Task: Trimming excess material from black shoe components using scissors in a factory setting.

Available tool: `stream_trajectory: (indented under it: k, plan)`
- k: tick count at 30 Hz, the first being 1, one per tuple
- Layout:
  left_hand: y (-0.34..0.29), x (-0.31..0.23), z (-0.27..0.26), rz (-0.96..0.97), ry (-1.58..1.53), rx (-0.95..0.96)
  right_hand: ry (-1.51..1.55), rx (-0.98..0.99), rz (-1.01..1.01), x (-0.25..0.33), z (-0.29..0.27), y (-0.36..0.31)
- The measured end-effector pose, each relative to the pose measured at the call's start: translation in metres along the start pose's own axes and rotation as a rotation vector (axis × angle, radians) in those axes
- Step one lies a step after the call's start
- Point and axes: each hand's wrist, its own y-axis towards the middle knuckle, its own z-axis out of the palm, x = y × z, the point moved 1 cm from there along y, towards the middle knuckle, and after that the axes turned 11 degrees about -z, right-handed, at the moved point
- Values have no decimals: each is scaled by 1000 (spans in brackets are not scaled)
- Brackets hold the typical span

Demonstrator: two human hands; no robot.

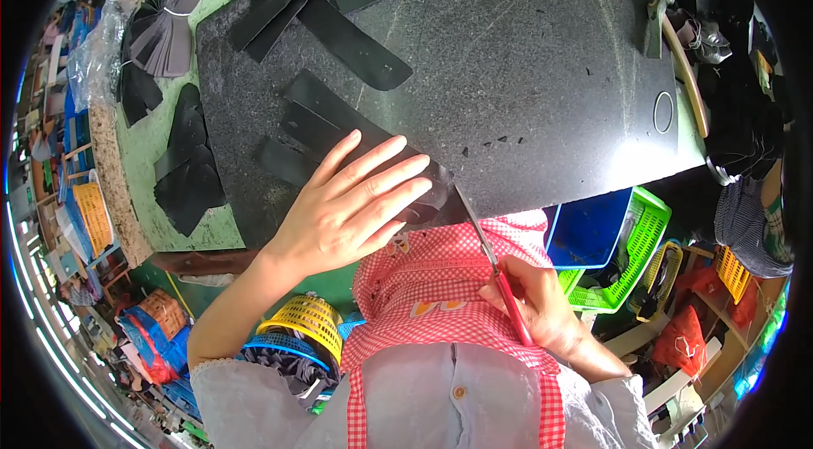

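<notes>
My left hand point(351, 203) lies flat over several black leather-like strips point(322, 110) at the front of a dark stone slab point(508, 77). Its fingers are stretched out and slightly apart, pointing right. Under the fingertips, the strips' right end point(439, 187) reaches the slab's front edge. My right hand point(538, 301) is closed round the red handle of a pair of scissors point(508, 301), seen nearly edge-on. The metal blades point up and left, with the tip touching or very near the strips' end. A few small black scraps point(500, 140) lie on the slab beyond.
More black strips point(356, 38) lie at the back of the slab. A tied grey bundle point(174, 22) and dark pieces point(188, 165) rest on the green tabletop at left. Below the front edge stand a blue bin point(589, 229), a green basket point(635, 258) and a yellow basket point(305, 322).
</notes>
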Motion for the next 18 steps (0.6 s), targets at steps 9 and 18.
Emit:
stream_trajectory:
  k: [9,18]
  plan:
    - [0,-4,0,-37,62,35,-122,-7,33,17,8,14]
    - [1,-4,-2,-32,69,34,-184,-109,22,18,19,15]
